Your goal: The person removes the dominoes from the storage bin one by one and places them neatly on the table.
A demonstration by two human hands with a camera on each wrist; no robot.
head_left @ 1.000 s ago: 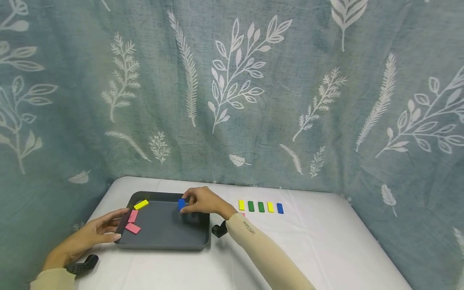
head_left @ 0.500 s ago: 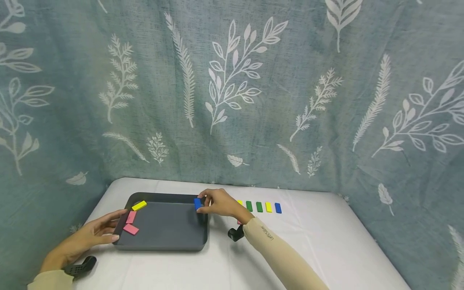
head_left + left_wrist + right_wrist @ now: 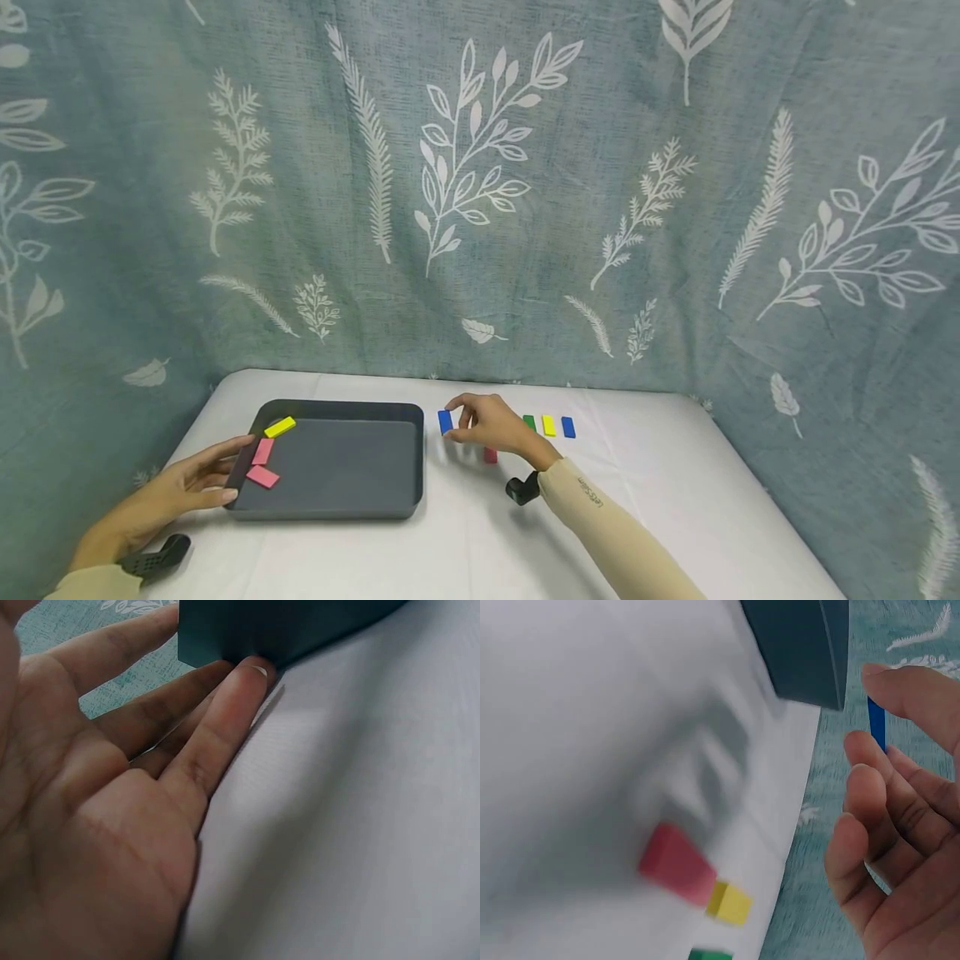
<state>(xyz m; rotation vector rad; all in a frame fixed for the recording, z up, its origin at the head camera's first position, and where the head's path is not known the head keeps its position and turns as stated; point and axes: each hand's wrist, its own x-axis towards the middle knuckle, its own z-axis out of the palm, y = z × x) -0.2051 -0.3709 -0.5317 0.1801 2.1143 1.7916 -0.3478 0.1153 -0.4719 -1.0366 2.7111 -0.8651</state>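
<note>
Beside tray [image 3: 330, 508] | right hand [image 3: 491, 423] pinches blue block [image 3: 446, 421] | wrist view: edge-on

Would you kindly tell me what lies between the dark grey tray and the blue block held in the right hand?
Nothing: in the head view, only bare white tablecloth separates the dark grey tray from the blue block pinched by the right hand.

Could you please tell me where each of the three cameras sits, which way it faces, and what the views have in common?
Head: on the person's head, looking forward and down at the white table; both hands and sleeved forearms show.
Left wrist: by the left hand, looking along the palm; fingertips touch the dark tray.
Right wrist: by the right hand, looking past fingers pinching the blue block; blurred.
Shared: the tray appears in all three; the blue block and red block in head and right wrist.
</note>
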